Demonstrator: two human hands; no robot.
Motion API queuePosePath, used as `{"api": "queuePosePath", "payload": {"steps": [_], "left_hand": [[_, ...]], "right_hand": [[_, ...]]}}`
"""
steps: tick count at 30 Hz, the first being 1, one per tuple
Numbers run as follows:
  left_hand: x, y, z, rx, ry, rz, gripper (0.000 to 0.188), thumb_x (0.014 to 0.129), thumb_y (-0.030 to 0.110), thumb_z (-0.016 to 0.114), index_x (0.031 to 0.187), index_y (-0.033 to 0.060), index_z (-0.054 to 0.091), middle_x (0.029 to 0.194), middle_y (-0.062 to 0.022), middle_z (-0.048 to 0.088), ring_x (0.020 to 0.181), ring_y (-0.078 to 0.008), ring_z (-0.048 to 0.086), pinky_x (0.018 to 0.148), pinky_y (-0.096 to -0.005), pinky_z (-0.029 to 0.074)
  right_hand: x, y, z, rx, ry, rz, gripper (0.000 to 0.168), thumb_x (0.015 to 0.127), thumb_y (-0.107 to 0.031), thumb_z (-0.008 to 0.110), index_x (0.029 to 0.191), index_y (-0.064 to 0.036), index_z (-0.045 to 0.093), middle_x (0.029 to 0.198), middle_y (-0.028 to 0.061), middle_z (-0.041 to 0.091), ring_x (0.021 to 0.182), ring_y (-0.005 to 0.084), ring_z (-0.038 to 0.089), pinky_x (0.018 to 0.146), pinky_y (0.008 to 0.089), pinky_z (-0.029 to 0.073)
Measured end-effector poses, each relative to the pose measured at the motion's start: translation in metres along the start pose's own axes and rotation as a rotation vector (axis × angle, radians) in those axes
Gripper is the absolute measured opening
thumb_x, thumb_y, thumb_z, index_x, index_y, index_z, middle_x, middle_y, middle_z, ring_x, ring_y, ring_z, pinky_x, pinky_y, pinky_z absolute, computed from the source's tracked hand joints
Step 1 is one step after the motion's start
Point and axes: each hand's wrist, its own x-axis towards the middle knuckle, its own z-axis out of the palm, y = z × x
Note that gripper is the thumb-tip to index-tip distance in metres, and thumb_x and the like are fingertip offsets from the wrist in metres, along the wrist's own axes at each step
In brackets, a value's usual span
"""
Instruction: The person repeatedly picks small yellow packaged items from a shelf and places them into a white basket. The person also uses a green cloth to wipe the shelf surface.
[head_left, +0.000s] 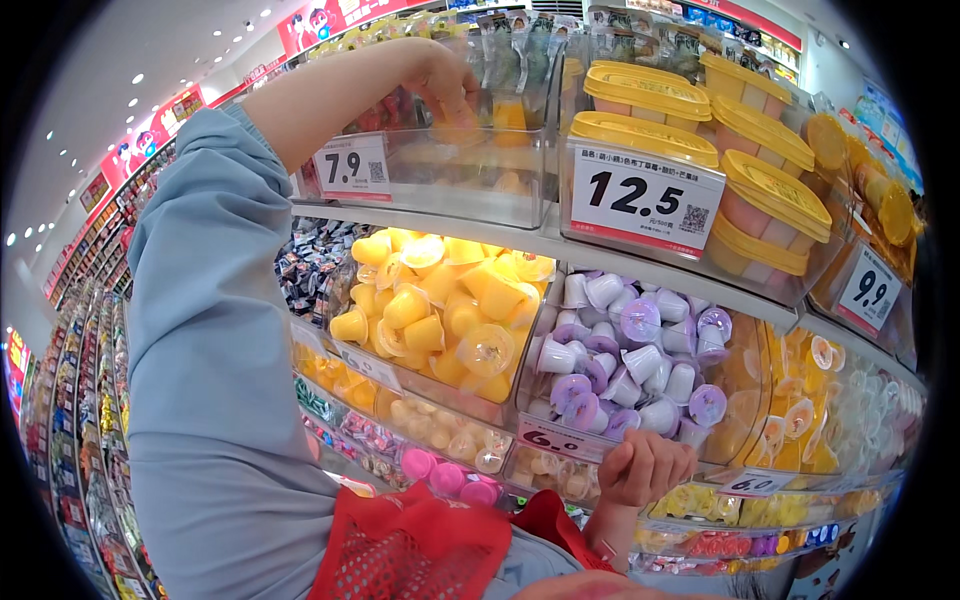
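My left hand (450, 97) reaches over the front of a clear plastic bin (465, 169) on the upper shelf, fingers pointing down at orange packaged items inside. An orange-filled cup (510, 120) stands just right of the fingertips; whether they grip anything cannot be told. My right hand (649, 465), fingers curled and nothing seen in it, is by the front edge of a bin of white jelly cups with purple lids (641, 360), beside its price tag (564, 439). Left of that bin, yellow jelly cups (450, 300) fill another, below my left hand.
Stacked yellow-lidded tubs (645, 90) fill the upper bin on the right, behind a large price card (645, 199). A shelf edge (465, 225) runs between upper and lower bins. More candy bins (442, 431) lie below, and a long candy shelf (82, 420) stretches along the left.
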Motion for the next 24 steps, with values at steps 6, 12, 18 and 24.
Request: {"api": "queuePosePath", "payload": {"steps": [6,12,18,24], "left_hand": [[-0.004,0.029,0.038,-0.22,0.281,-0.109,0.069,0.077,0.045,0.068,0.127,0.0131,0.032,0.136,-0.0216,0.027,0.129,-0.0344,0.028,0.096,-0.0489,0.043],[0.014,0.046,0.036,-0.149,0.236,-0.166,0.083,0.077,0.066,0.052,0.137,0.0133,0.028,0.146,-0.0145,0.018,0.134,-0.0338,0.019,0.089,-0.0526,0.047],[0.018,0.051,0.035,0.082,0.178,-0.202,0.084,0.079,0.063,0.053,0.139,0.0113,0.026,0.14,-0.0161,0.032,0.121,-0.0324,0.042,0.077,-0.043,0.055],[0.023,0.028,0.037,0.178,0.291,0.01,0.086,0.078,0.061,0.054,0.138,0.0052,0.028,0.134,-0.0157,0.041,0.11,-0.029,0.053,0.071,-0.0344,0.056]], "right_hand": [[0.006,-0.001,0.0,-0.016,-0.005,-0.023,0.022,0.089,-0.021,0.049,0.075,-0.008,0.061,0.071,0.003,0.058,0.065,0.02,0.052,0.069,0.0367,0.039],[0.004,-0.001,-0.001,-0.02,-0.014,-0.018,0.021,0.089,-0.021,0.049,0.076,-0.008,0.06,0.073,0.0026,0.058,0.067,0.0198,0.053,0.072,0.0372,0.038],[0.002,0.0,-0.002,-0.02,-0.024,-0.016,0.021,0.088,-0.021,0.049,0.077,-0.009,0.061,0.074,0.0024,0.059,0.069,0.0197,0.053,0.074,0.0379,0.039],[0.002,0.0,-0.002,-0.012,-0.031,-0.017,0.02,0.088,-0.021,0.049,0.077,-0.009,0.061,0.075,0.0021,0.059,0.07,0.0195,0.054,0.074,0.0376,0.039]]}}
